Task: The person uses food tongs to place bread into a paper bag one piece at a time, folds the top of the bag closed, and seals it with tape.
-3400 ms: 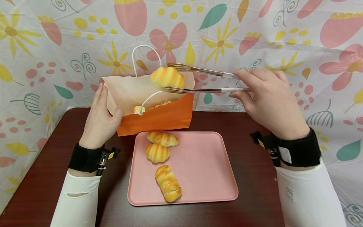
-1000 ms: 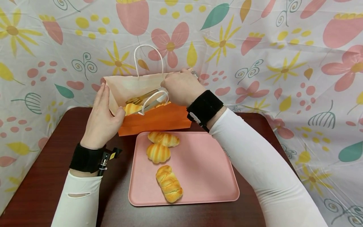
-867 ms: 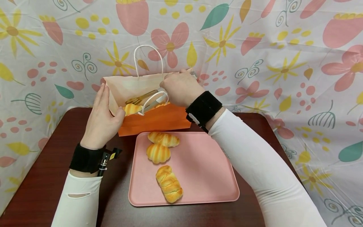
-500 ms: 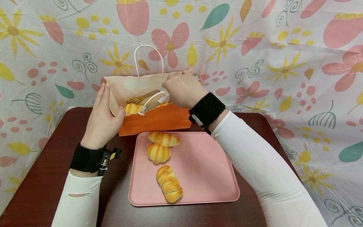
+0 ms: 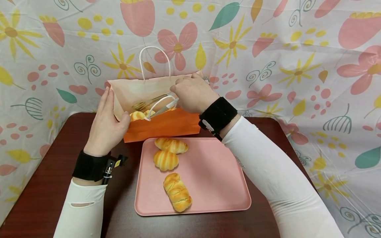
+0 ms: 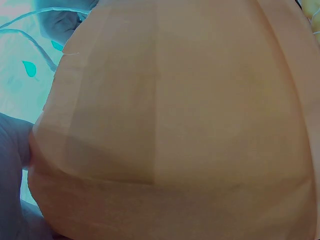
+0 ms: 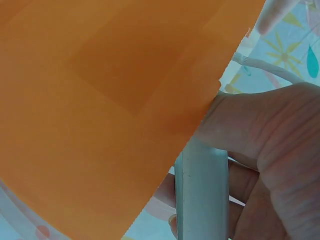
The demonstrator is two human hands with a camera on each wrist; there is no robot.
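Note:
My left hand point(image 5: 103, 127) rests against the left side of an orange paper bag point(image 5: 166, 124), fingers straight along its side and thumb near the front rim. In the left wrist view its fingers meet the bag's edge. My right hand point(image 5: 193, 91) grips metal tongs point(image 5: 154, 99) with a pale handle point(image 7: 202, 195), reaching into the bag's right part. The tong tips lie inside, close over golden bread point(image 5: 137, 115) at the left of the mouth. The bag's lower inside is hidden, and its front wall fills much of the right wrist view.
In front of the bag lies a pink tray point(image 5: 220, 185). On its left half are a striped croissant point(image 5: 172, 145), a shell-shaped bun point(image 5: 166, 160) and a twisted bread point(image 5: 177, 192). A white rope handle point(image 5: 154, 49) stands up at the bag's back. Behind hangs a floral cloth point(image 5: 238, 33).
The right hand has brought the tongs and a shell-shaped bun from above the bag down into it. Since half a second ago, the bun at the mouth has dropped partly out of sight.

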